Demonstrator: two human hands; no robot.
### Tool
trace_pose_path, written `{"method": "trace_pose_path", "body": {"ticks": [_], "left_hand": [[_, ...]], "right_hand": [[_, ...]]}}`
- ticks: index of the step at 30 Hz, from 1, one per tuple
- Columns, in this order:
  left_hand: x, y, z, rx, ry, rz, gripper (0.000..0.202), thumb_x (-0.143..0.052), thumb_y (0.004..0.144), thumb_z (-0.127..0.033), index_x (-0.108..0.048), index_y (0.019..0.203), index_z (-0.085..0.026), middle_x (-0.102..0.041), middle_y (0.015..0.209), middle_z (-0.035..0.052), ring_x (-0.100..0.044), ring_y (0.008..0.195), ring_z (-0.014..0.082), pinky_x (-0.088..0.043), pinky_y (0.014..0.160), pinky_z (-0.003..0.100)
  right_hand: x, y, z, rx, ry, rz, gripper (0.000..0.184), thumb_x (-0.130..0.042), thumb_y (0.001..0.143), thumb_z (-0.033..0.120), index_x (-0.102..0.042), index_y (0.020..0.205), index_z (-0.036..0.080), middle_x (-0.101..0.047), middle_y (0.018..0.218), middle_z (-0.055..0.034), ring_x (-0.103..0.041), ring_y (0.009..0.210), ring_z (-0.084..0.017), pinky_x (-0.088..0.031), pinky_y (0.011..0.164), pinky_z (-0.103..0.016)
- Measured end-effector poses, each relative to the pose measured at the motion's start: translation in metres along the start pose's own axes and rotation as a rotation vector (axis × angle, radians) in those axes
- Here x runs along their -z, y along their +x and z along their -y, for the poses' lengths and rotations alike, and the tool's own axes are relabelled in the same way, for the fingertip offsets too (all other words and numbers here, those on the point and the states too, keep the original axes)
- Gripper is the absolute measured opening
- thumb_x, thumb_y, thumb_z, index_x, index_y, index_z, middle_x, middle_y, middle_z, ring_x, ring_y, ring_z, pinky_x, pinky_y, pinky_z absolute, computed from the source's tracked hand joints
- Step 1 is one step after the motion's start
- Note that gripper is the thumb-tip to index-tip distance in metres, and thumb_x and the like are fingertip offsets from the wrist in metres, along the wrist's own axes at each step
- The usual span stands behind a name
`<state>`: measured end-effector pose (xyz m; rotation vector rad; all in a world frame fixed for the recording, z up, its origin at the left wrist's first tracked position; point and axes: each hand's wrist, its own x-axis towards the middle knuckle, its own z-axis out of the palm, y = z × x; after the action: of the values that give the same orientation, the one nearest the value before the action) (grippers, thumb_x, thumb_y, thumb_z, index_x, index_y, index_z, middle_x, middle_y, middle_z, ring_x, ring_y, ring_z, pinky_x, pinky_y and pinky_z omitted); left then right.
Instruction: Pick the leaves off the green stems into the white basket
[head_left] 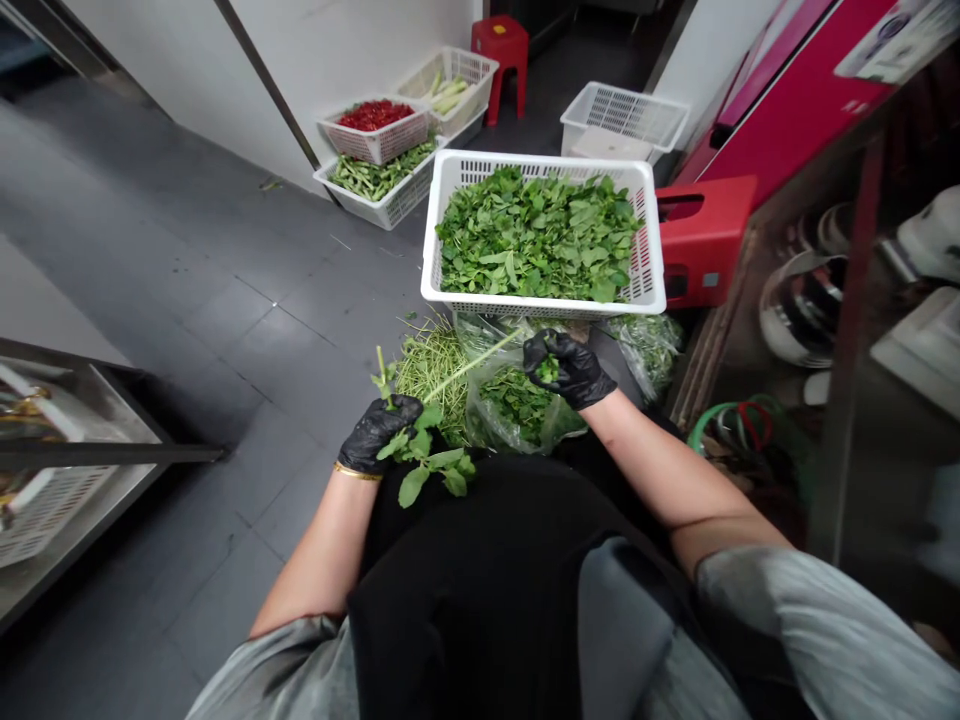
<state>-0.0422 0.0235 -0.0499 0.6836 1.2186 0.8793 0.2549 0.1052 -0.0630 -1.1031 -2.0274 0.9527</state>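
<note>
Leafy green stems (412,486) sit in the black-gloved left hand (382,430), its grip closed around them, and one long pale stalk (480,365) slants up toward the gloved right hand (566,370), whose curled grip pinches small green leaves (549,369). Just beyond are a pile of thin stalks (424,372), a clear bag (556,420) of greens, then a white basket (544,305) full of loose leaves (540,235)

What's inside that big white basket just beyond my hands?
The white slotted basket holds a heap of loose green leaves. They cover its bottom, so whatever might lie beneath them can't be seen.
</note>
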Motion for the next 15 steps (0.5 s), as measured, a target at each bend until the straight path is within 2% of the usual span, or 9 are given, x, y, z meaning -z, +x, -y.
{"method": "trace_pose_path", "body": {"ticks": [3,5,8,10,12,15], "left_hand": [[-0.023,0.008,0.004,-0.079,-0.178,-0.031,0.035,-0.092,0.061,-0.038,-0.075,0.081,-0.015,-0.073,0.069,0.0045,-0.066,0.056,0.0162,-0.053,0.055,0.028],[-0.041,0.014,0.009,-0.168,-0.196,-0.007,0.036,-0.091,0.064,-0.033,-0.078,0.093,-0.017,-0.078,0.084,0.0064,-0.071,0.068,0.0189,-0.057,0.065,0.030],[-0.057,0.018,0.017,-0.315,-0.159,-0.089,0.048,-0.093,0.060,-0.031,-0.078,0.105,-0.020,-0.080,0.095,0.0064,-0.074,0.085,0.0241,-0.058,0.079,0.035],[-0.059,0.016,0.018,-0.335,-0.128,-0.126,0.055,-0.094,0.058,-0.033,-0.078,0.109,-0.020,-0.080,0.096,0.0065,-0.074,0.092,0.0271,-0.057,0.083,0.037],[-0.056,0.011,0.016,-0.288,-0.092,-0.103,0.055,-0.094,0.058,-0.037,-0.079,0.109,-0.020,-0.080,0.094,0.0068,-0.073,0.094,0.0288,-0.056,0.084,0.038],[-0.045,0.003,0.010,-0.201,-0.002,-0.086,0.048,-0.094,0.060,-0.041,-0.081,0.100,-0.018,-0.078,0.082,0.0057,-0.072,0.083,0.0266,-0.055,0.075,0.035]], "right_hand": [[-0.017,0.005,0.004,-0.184,0.297,0.054,0.038,-0.052,0.100,0.039,-0.075,0.082,0.015,-0.071,0.072,-0.0040,-0.058,0.050,-0.012,-0.051,0.049,-0.024],[-0.036,0.011,0.019,-0.239,0.432,0.096,0.039,-0.059,0.095,0.051,-0.077,0.090,0.017,-0.073,0.081,-0.0041,-0.062,0.061,-0.013,-0.054,0.060,-0.026],[-0.062,0.021,0.045,-0.315,0.572,0.159,0.044,-0.069,0.085,0.060,-0.077,0.098,0.018,-0.071,0.080,-0.0006,-0.063,0.072,-0.015,-0.054,0.068,-0.026],[-0.069,0.025,0.053,-0.327,0.587,0.171,0.047,-0.076,0.079,0.061,-0.076,0.096,0.018,-0.071,0.079,0.0000,-0.063,0.076,-0.015,-0.053,0.073,-0.027],[-0.067,0.026,0.054,-0.291,0.602,0.197,0.046,-0.082,0.073,0.059,-0.076,0.089,0.017,-0.072,0.082,-0.0013,-0.065,0.083,-0.017,-0.054,0.079,-0.029],[-0.053,0.022,0.047,-0.252,0.646,0.234,0.040,-0.085,0.071,0.053,-0.072,0.080,0.016,-0.071,0.084,-0.0027,-0.066,0.082,-0.017,-0.055,0.079,-0.030]]}}
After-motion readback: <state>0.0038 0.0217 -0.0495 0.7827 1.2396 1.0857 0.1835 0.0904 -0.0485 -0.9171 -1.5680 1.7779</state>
